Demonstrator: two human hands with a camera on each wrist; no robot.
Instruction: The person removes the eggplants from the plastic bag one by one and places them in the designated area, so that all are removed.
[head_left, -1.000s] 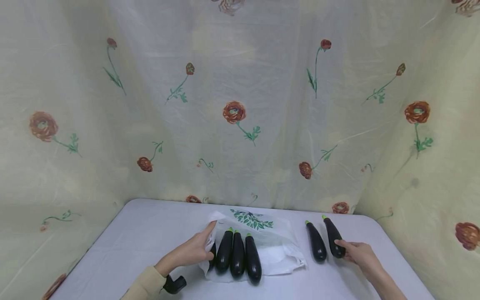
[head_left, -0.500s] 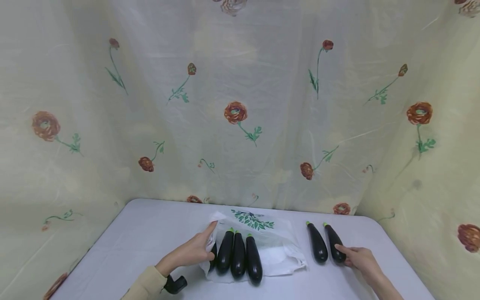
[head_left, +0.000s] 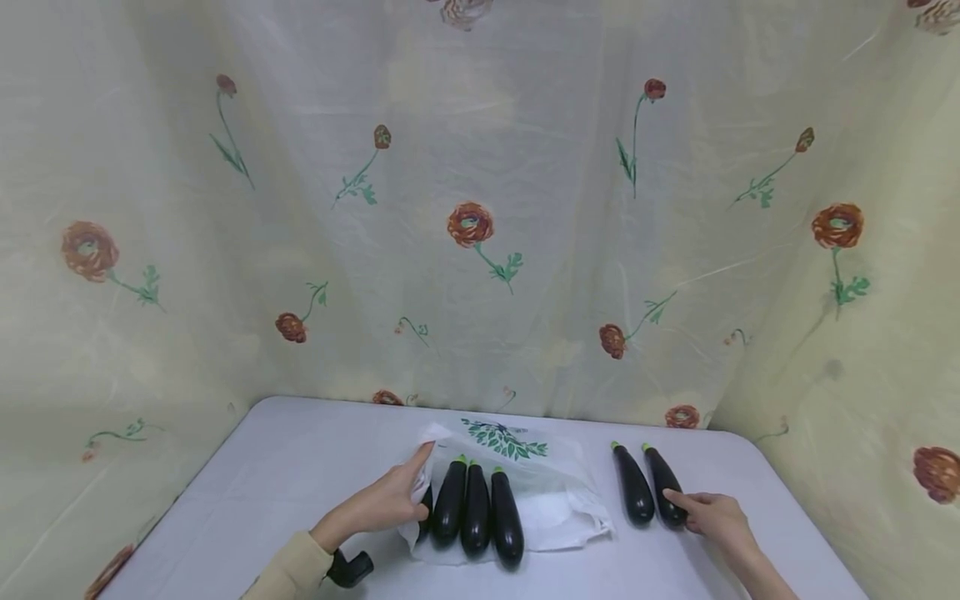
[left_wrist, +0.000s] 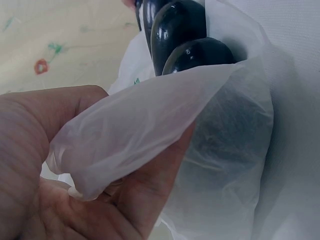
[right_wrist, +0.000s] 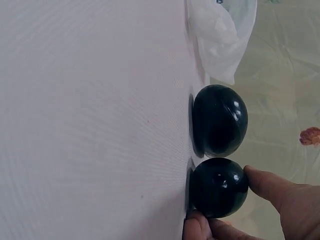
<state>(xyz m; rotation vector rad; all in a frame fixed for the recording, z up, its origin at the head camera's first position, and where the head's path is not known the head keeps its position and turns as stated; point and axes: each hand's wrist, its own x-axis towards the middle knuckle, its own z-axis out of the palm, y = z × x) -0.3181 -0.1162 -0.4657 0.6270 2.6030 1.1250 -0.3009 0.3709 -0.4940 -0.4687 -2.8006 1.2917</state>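
Note:
My left hand (head_left: 390, 498) holds the left edge of a white plastic bag (head_left: 555, 518) with a green leaf print. In the left wrist view the bag's thin film (left_wrist: 135, 125) is folded between thumb and fingers. Several dark eggplants (head_left: 476, 510) lie side by side in the bag's mouth, their rounded ends toward me. The leftmost one is partly hidden by my left hand. On the right, my right hand (head_left: 716, 521) pinches the thick end of an eggplant (head_left: 662, 479), thumb on top. Close on its left lies another eggplant (head_left: 632, 483).
A white cloth covers the table (head_left: 300, 450). Flower-patterned curtains (head_left: 540, 250) hang behind it and at both sides. A black device (head_left: 350, 570) sits at my left wrist, below the beige sleeve (head_left: 288, 567).
My right hand has drawn its eggplant toward me and slightly left, alongside the neighbouring one. The left hand and the bag have stayed in place.

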